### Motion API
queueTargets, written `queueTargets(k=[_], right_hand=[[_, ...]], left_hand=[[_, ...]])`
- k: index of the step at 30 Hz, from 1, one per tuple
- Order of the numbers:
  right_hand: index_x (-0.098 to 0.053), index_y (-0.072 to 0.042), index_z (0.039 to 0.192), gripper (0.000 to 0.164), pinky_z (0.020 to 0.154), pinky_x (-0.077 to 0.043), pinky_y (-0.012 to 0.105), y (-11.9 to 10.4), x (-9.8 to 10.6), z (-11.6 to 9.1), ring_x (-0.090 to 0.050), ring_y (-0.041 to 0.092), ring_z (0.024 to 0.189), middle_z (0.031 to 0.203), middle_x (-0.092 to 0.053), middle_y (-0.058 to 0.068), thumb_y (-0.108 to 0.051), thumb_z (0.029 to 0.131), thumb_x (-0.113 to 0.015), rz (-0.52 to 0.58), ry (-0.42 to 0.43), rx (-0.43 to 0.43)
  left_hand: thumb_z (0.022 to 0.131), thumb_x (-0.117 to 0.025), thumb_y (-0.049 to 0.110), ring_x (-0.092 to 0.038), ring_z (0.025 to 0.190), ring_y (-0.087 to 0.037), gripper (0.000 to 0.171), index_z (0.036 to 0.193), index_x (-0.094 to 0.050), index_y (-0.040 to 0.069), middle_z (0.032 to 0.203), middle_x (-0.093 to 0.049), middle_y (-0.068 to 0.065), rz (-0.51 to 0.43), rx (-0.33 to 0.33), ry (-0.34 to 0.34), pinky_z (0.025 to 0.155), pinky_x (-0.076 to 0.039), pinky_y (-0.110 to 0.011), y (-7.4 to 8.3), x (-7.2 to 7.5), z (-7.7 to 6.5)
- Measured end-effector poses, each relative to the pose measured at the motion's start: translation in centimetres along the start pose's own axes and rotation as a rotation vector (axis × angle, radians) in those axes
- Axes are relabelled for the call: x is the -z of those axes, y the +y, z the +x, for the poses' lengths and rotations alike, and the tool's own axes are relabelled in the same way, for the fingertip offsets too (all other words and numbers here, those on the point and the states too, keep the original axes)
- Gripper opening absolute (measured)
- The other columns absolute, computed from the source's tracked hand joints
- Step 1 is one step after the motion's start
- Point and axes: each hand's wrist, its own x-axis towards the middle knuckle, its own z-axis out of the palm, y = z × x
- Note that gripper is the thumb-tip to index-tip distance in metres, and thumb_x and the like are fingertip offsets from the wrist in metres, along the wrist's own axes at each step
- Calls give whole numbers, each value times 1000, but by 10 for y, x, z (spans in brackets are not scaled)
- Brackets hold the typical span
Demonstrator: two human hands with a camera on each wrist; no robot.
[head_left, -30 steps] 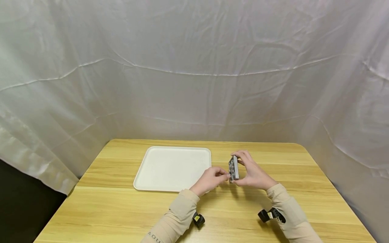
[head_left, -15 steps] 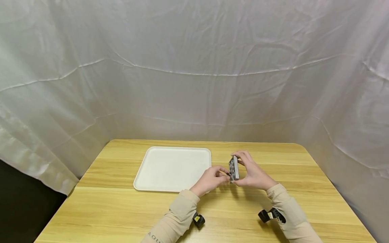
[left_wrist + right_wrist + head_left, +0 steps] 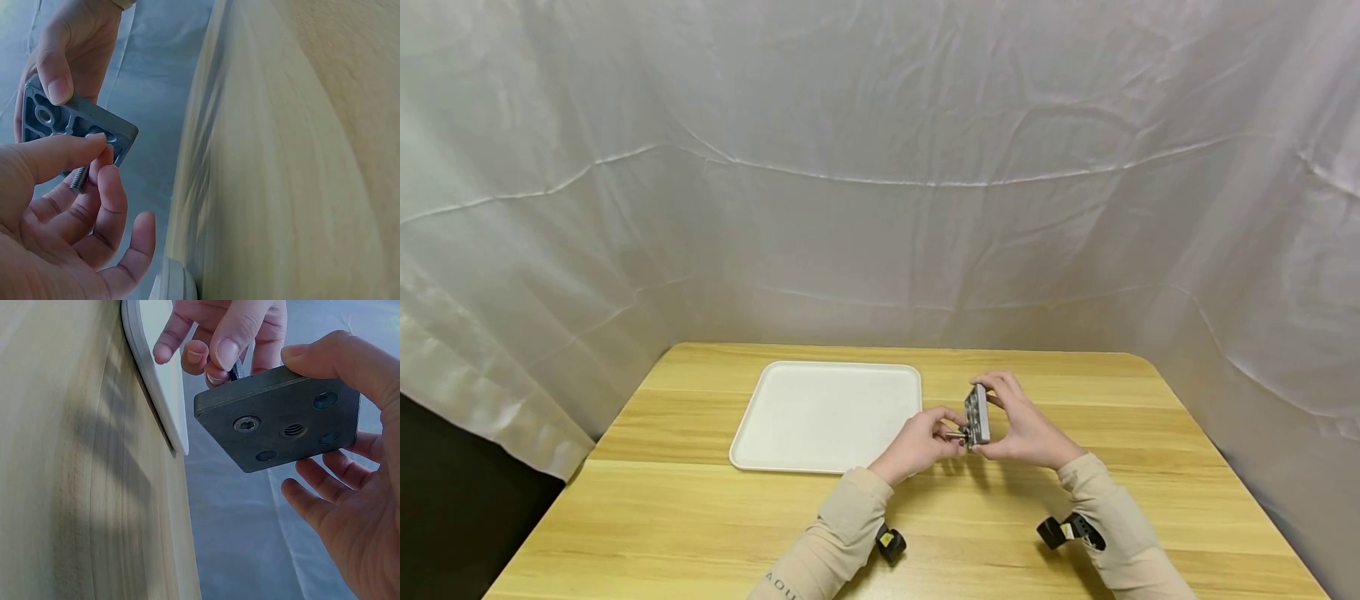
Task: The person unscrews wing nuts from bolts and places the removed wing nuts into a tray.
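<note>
A grey square metal plate stands on edge above the table, right of the tray. My right hand grips it by opposite edges, thumb on one side and fingers on the other. In the right wrist view, its flat face has several holes, and a socket-head bolt sits in one near a corner. The bolt's threaded shaft sticks out of the ribbed back, toward my left hand. My left thumb and forefinger pinch the shaft close to the plate. Those fingertips hide whether a nut is on it.
A white rectangular tray lies on the wooden table, left of my hands. Pale curtains hang behind the table and along its sides. A black wrist camera is strapped at each sleeve.
The left fingers have shifted on the bolt, and more of its shaft shows between them than a second ago. The right hand and the plate have stayed in place.
</note>
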Motion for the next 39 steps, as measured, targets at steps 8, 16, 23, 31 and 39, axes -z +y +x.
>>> queueTargets(k=[8, 16, 23, 31, 39], right_hand=[[-38, 5, 135, 90, 102, -43, 51, -23, 4, 3, -47, 41, 119, 127, -38, 28, 9, 59, -85, -4, 5, 5], [-39, 7, 133, 87, 102, -43, 52, -28, 5, 4, -48, 41, 118, 126, -38, 29, 12, 58, -83, 2, 3, -1], [-38, -4, 138, 94, 105, -43, 48, -5, 0, 1, -47, 34, 121, 131, -37, 20, 4, 59, -88, 0, 10, 6], [-39, -4, 137, 91, 103, -45, 45, -3, 0, 1, -50, 31, 120, 130, -38, 17, 1, 59, -87, -16, 9, 32], [-39, -6, 138, 93, 103, -44, 46, -3, 0, 0, -50, 33, 121, 132, -38, 17, 2, 59, -87, -8, 3, 22]], left_hand=[[81, -73, 3, -58, 64, -12, 33, 112, -65, 8, 76, -66, -2, 16, -5, 6, 54, -44, -20, 0, -1, 0], [80, -75, 13, -59, 74, -7, 34, 112, -66, 7, 91, -69, -4, 47, -7, 20, 66, -50, -21, 0, -1, 0], [83, -74, 18, -61, 78, -6, 31, 110, -67, 5, 99, -71, -6, 47, -13, 20, 70, -52, -20, -1, -1, 0], [89, -68, 23, -59, 77, -3, 22, 102, -71, 6, 95, -72, -4, 85, -20, 42, 69, -50, -20, 1, -2, -1], [89, -68, 18, -59, 74, -4, 21, 105, -69, 6, 91, -72, -6, 63, -13, 36, 66, -50, -19, 1, -2, 0]])
